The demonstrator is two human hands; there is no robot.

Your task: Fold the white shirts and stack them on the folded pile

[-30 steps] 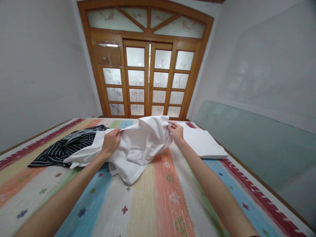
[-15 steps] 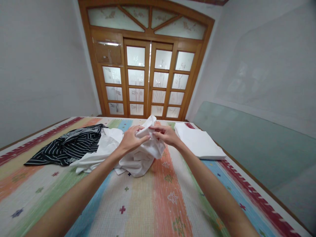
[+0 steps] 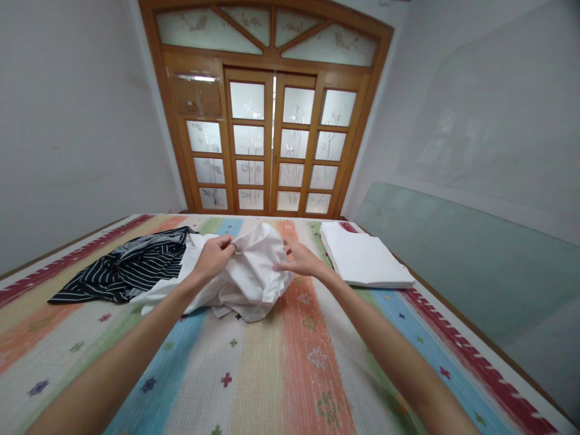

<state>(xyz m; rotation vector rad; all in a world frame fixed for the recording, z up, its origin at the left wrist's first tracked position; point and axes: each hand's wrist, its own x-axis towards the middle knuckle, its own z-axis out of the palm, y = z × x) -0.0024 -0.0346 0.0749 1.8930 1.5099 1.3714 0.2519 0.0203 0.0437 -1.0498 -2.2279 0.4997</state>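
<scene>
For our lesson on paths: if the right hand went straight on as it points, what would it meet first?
The right hand would likely meet the crumpled white cloth beside it; whether they touch is unclear.

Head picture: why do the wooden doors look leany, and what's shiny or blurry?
All in the head view: the wooden doors lean outward towards the top, probably lens distortion; glass panes look bright; white glare streaks the brown panel; the right fingers seem slightly blurred.
</scene>
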